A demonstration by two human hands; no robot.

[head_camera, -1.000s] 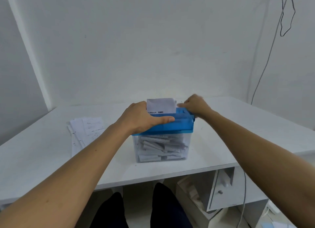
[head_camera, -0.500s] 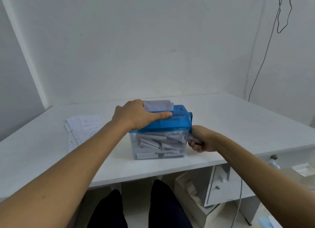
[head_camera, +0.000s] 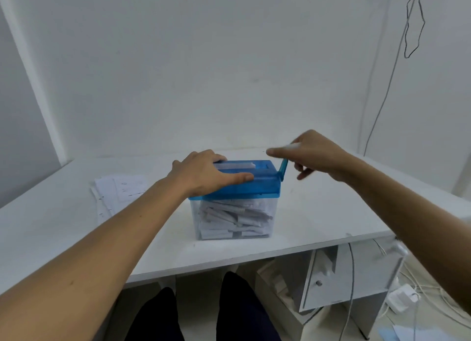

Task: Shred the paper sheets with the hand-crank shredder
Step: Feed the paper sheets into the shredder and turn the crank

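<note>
**While the crank stands at the top, hold the shredder firm**

As you look down, the shredder [head_camera: 254, 187] stands on the counter [head_camera: 318, 213], between your two arms. Your left hand [head_camera: 204, 173] lies over its blue lid, with the fingers bent over the far edge and the thumb flat along the front, so it clamps the shredder down. Your right hand [head_camera: 316, 154] is blurred, but its fingers curl round the white knob [head_camera: 293, 145] of the crank [head_camera: 283, 169], which points up and a little to the right.

Only a low white edge of one sheet [head_camera: 234, 166] shows in the slot. The clear bin [head_camera: 272, 223] below is nearly full of strips [head_camera: 229, 218]. By my judgement the step in hand is the cranking of this sheet, and it is almost at its end.

The next move asks for turns of the crank until the slot is free. Then you take a new sheet from the stack of paper sheets [head_camera: 119, 190], which lies at the left of the shredder and does not touch it. Watch the bin, because packed strips may block the cutters.
</note>
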